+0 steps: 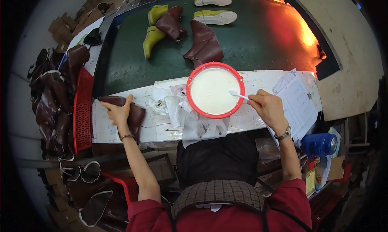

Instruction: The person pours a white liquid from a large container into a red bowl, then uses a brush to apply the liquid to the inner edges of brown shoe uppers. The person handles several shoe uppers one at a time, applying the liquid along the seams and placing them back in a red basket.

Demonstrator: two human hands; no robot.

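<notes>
My right hand point(270, 110) pinches the handle of a small white brush point(239, 95), like a toothbrush. Its head is over or touching the creamy white liquid point(212, 90) in a round red-rimmed bowl point(191, 104). On the left of the white board, my left hand point(118, 114) rests on a brown leather boot upper point(136, 118), thumb and forefinger stretched apart. Crumpled stained cloths point(171, 108) lie between that upper and the bowl.
Beyond the board, a dark green belt point(133, 70) carries brown uppers point(204, 44), yellow-green lasts point(152, 40) and pale soles point(214, 16). An orange glow lights its right end. Red baskets point(83, 114) of boots stand left. Papers point(297, 100) and a blue flask point(317, 145) are right.
</notes>
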